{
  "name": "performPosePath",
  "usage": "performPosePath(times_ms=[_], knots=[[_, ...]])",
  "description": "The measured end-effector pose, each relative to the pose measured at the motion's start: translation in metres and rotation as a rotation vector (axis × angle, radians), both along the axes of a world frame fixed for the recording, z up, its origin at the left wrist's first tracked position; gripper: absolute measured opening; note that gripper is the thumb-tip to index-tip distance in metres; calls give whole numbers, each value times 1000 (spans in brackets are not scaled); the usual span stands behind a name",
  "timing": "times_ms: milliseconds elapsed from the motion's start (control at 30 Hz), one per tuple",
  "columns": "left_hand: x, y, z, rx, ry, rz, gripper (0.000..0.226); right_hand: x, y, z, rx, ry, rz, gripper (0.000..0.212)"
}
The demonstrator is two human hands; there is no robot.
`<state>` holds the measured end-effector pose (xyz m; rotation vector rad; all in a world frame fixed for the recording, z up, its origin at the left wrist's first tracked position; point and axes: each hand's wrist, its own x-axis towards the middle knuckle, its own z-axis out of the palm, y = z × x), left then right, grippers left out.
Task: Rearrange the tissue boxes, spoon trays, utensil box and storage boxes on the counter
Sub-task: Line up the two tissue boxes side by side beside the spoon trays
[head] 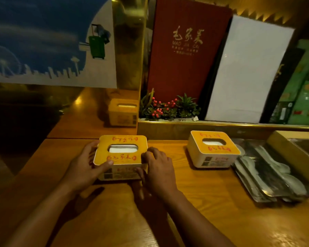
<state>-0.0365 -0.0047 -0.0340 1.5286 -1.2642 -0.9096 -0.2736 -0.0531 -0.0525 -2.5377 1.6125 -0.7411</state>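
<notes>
Nearest the camera, two bare forearms are reaching over the wooden counter (pixel 212 202). The left hand (pixel 86 166) is pressing against the left side of a yellow-topped tissue box (pixel 120 155), thumb lying on its lid edge; the right hand (pixel 157 168) is clasping the box's right front corner, fingers curled around it. So both hands are gripping this one box, which is sitting flat on the counter near the left end. This looks like the step of placing or squaring up the first tissue box. Further right, a second tissue box (pixel 212 148) is standing apart, just beside a metal tray of spoons (pixel 268 173), with a long box (pixel 292 150) behind that. The next move is probably calling for letting go and reaching right. Beyond, a red menu (pixel 184 47) is leaning behind small plants (pixel 168 108).
</notes>
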Motion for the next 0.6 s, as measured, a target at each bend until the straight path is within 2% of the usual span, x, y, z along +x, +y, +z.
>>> performPosePath(times_ms=[167,367,600], knots=[[-51,-36,-16,26,-66,-81,75,-60,-27,7,-20,90,-144,47],[-115,-72,-23,-32,-186,-27,75,-111,-44,10,-31,134,-260,47],[-131,-87,-24,10,-88,-55,74,-127,-47,2,-73,73,-288,47]])
